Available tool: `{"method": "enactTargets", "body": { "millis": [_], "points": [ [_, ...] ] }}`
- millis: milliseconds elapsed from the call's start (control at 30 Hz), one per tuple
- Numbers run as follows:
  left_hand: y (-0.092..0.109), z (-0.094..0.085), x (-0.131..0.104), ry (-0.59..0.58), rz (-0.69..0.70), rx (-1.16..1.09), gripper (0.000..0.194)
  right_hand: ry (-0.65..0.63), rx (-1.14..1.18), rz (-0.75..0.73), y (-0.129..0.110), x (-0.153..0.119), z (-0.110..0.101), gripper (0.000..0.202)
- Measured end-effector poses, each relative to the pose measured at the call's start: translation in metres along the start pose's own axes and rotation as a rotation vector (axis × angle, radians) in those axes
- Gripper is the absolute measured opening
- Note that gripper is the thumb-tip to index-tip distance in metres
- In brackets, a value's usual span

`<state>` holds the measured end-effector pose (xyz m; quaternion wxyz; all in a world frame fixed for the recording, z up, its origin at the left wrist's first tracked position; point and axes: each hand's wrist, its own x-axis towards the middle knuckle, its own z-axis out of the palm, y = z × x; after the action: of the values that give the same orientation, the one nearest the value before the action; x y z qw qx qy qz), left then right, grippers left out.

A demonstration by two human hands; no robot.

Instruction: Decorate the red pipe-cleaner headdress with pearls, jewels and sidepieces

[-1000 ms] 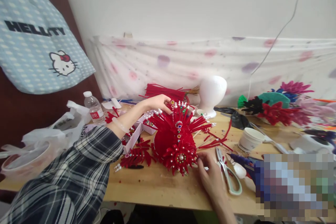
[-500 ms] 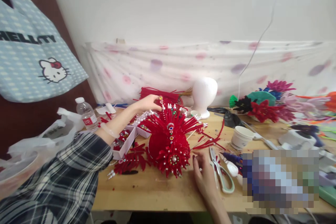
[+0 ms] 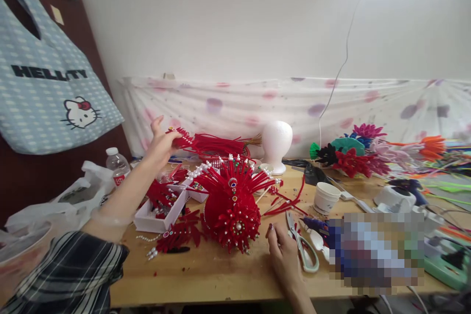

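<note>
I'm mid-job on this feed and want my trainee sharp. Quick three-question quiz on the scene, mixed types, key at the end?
1. Multiple choice: what is in the grip of the left hand?
A) a bottle
B) a small red beaded piece
C) a paper cup

2. True or false: the large red beaded piece sits on top of the white head form.

3. Fill in the blank: the scissors lie on the table beside the ____ hand.

Key: 1 B; 2 false, the head form is bare; 3 right.
</note>
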<state>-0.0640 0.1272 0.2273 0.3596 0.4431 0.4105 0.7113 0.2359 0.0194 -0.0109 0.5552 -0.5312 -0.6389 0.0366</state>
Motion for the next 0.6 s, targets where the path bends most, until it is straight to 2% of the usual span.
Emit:
{"method": "enactTargets", "body": {
  "millis": [67,133,167,267,367,467,600],
  "points": [
    [0.0,-0.015,-0.026,-0.023,0.051,-0.061,0.035,0.023,-0.013,-0.032,0.001,-0.001,0.002,0.04],
    [-0.011,-0.03,-0.063,-0.014,0.067,-0.076,0.013,0.054,-0.022,-0.057,0.003,-0.002,0.004,0.044],
    [-0.022,-0.038,-0.085,-0.039,0.034,-0.087,0.015,0.071,-0.026,-0.063,0.004,-0.003,0.004,0.047],
    [-0.067,-0.059,-0.15,0.002,-0.101,-0.085,0.029,0.105,-0.034,-0.085,0.006,-0.003,0.004,0.051],
    [-0.111,-0.074,-0.197,0.078,-0.213,-0.038,0.04,0.152,-0.053,-0.119,0.008,0.002,0.003,0.045],
    [-0.13,-0.08,-0.216,0.032,-0.237,0.067,0.044,0.241,-0.075,-0.124,0.011,0.007,0.004,0.027],
    [-0.122,-0.076,-0.216,-0.004,-0.169,0.125,0.044,0.267,-0.035,-0.117,0.015,0.006,0.008,0.038]
  ]
}}
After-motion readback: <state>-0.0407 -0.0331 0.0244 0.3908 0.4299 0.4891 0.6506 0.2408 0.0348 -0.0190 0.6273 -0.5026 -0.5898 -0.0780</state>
